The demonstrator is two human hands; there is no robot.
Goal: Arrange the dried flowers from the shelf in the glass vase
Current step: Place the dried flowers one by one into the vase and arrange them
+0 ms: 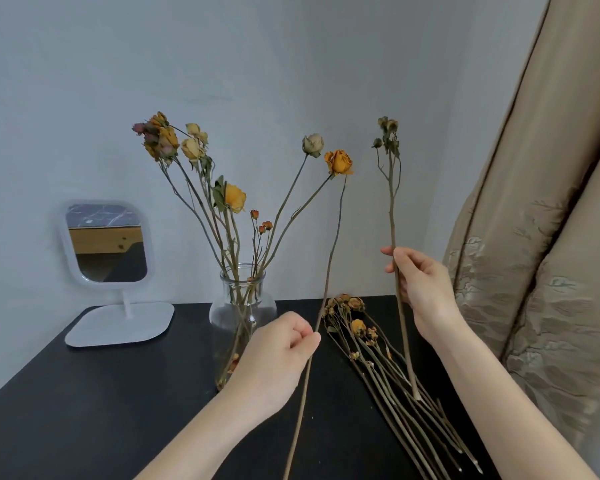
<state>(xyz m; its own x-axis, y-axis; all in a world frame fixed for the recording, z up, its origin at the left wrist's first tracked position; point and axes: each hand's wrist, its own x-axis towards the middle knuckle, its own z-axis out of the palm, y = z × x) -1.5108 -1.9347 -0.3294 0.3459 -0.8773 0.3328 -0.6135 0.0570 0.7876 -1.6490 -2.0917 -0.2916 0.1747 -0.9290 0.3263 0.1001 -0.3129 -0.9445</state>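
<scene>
Dark and matte, the table [101, 393] stands against a pale grey wall [291, 64], with a beige curtain [551, 237] on the right and a small white mirror [106, 242] on the left. The glass vase [243, 306] on it already carries several dried roses [234, 197]. More dried flowers [388, 362] lie in a bundle just beside it, to the right.

The left hand [278, 355] pinches a long thin stem [329, 268] near the vase. Its top reaches an orange rose head [338, 162], but whether that head belongs to it cannot be told. The right hand [423, 289] holds a second stem [392, 209] upright at its middle, with small dry buds [388, 128] on top.

Such stems are probably very light, stiff and brittle, and the heads crumble easily. It seems better to hold gently on the bare stem, never at the head.
</scene>
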